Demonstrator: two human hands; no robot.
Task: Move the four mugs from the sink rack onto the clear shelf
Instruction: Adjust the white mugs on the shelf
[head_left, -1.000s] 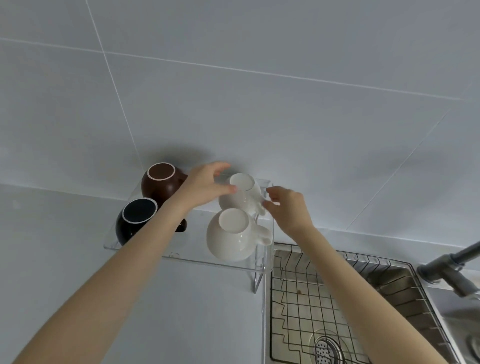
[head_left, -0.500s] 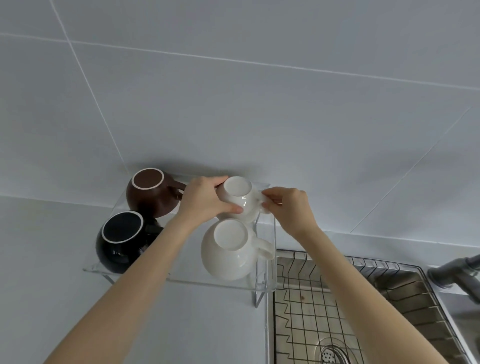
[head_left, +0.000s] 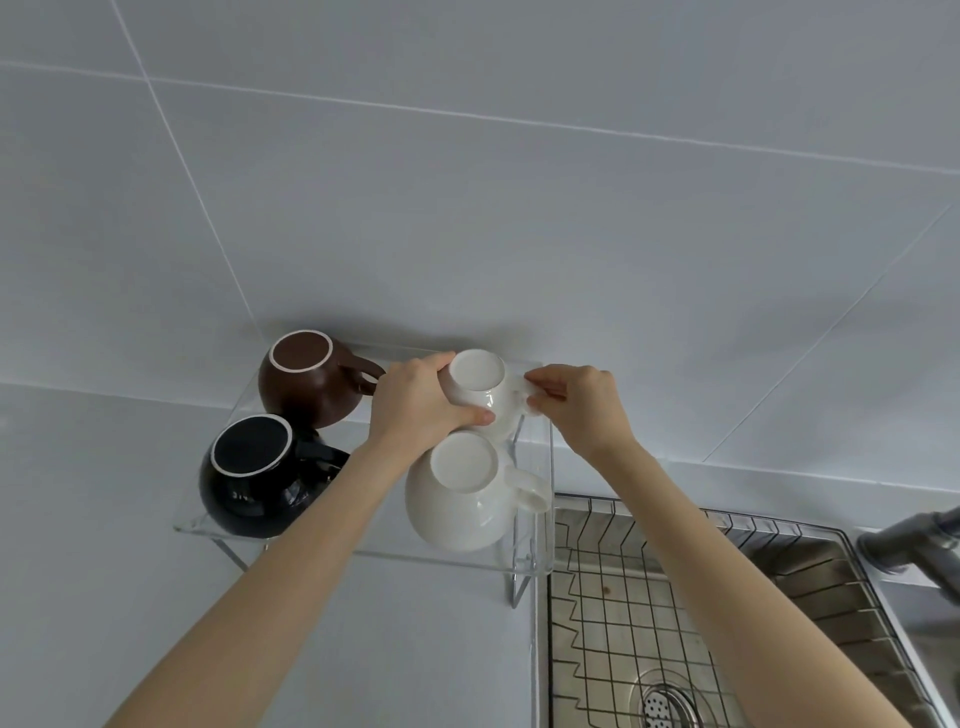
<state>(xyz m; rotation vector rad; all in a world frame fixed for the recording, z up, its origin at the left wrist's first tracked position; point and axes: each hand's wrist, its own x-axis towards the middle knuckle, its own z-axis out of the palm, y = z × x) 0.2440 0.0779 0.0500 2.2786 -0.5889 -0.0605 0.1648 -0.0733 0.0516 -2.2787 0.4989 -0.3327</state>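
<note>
- No brand or label reads on any mug; the black mug (head_left: 253, 475) carries a faint pale mark low on its side, too small and blurred for me to make out.
- All four mugs sit upside down on the clear shelf (head_left: 358, 545), bases up: the brown mug (head_left: 311, 379) at the back left, the black one in front of it, the large white mug (head_left: 465, 493) at the front right, and the small white mug (head_left: 480, 392) behind that, near the wall.
- My left hand (head_left: 415, 408) is wrapped around the left side of the small white mug, thumb pressed across its front — a full hold on the body.
- My right hand (head_left: 579, 405) pinches that same mug's handle between fingertips and thumb; the handle itself is mostly covered by my fingers.
- The large white mug hides the lower part of the small one, so I cannot tell whether its rim rests flat on the shelf.
- My left forearm crosses over the middle of the shelf and covers part of the black mug's handle.
- The sink rack (head_left: 675, 597) lies to the right with no mug in it; the sink (head_left: 852, 597) and its drain are cut off by the bottom edge, and the grey tap (head_left: 914, 540) is cut off at the right edge.
- Compared with half a second ago, both hands keep the same hold on the small white mug — the view has shifted a little, while the other three mugs sit as they did.
</note>
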